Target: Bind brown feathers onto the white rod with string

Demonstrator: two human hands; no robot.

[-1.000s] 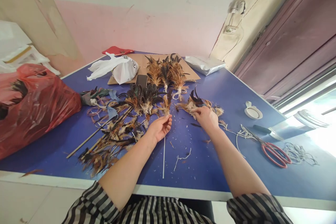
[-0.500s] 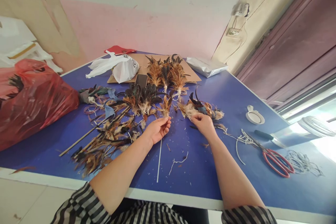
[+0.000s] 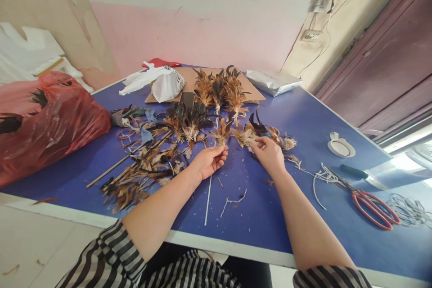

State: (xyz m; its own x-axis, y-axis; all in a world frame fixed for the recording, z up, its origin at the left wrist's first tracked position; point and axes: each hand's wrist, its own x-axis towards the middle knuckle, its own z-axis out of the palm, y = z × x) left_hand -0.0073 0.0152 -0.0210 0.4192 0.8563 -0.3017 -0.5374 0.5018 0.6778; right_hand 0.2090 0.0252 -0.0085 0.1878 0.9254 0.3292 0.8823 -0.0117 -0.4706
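Note:
My left hand is closed, pinching the base of a small bunch of brown feathers, whose tips point away from me. To its right, my right hand reaches into a pile of loose feathers, pale and fluffy with a few long black ones. Its thumb and fingertips are among the pale feathers; whether they grip any is hidden. Left of my left hand lie dark feather bunches with light bases. Brown feathers are heaped nearer the table's front edge.
Tied feather bunches lie on cardboard. A red plastic bag stands at left, a white bag at the back. Red-handled scissors, string, a knife and a white ring-shaped thing lie at right.
The view has shifted, so everything sits slightly further right. My left hand keeps its pinch on the feather bunch. My right hand's fingers have moved a little within the loose pile.

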